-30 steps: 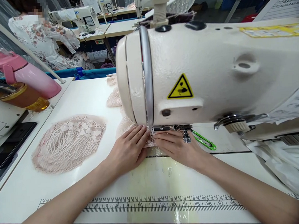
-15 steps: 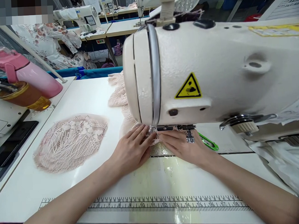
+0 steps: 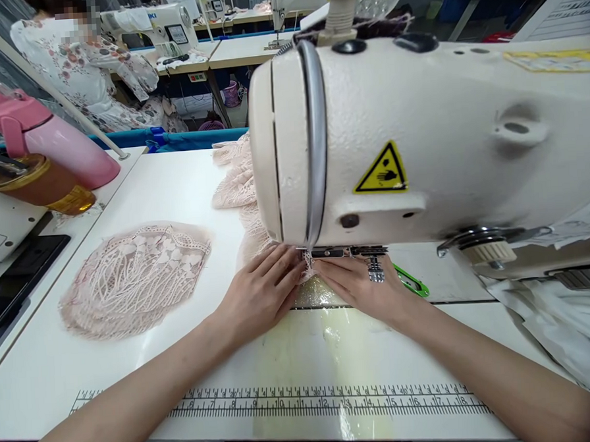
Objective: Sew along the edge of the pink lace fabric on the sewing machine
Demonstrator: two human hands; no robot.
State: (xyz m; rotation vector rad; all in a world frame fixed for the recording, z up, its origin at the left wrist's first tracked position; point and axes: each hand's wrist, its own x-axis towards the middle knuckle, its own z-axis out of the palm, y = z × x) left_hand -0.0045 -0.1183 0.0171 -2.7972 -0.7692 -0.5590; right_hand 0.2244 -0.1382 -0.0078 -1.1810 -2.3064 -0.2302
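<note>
My left hand (image 3: 263, 285) lies flat on pale pink lace fabric (image 3: 250, 233), just left of the presser foot (image 3: 307, 254) of a sewing machine (image 3: 409, 142). Its fingers are stretched toward the foot. My right hand (image 3: 365, 286) rests on the other side, fingers extended leftward beside a strip of the lace. Part of that hand is behind the foot's metal attachments. More lace runs back behind the machine head, which hides some of it. A stack of cut lace pieces (image 3: 135, 282) lies on the table to the left.
Green thread snips (image 3: 411, 281) lie beyond my right hand. A ruler strip (image 3: 304, 402) runs along the table's front. A phone (image 3: 24, 278), an amber cup (image 3: 40, 185) and a pink bottle (image 3: 68, 147) are at left. White cloth (image 3: 552, 326) hangs at right. Another person (image 3: 84, 74) sits behind.
The view has shifted slightly, so the machine head appears a little farther right. Both hands keep nearly the same place at the presser foot. The person behind shows more.
</note>
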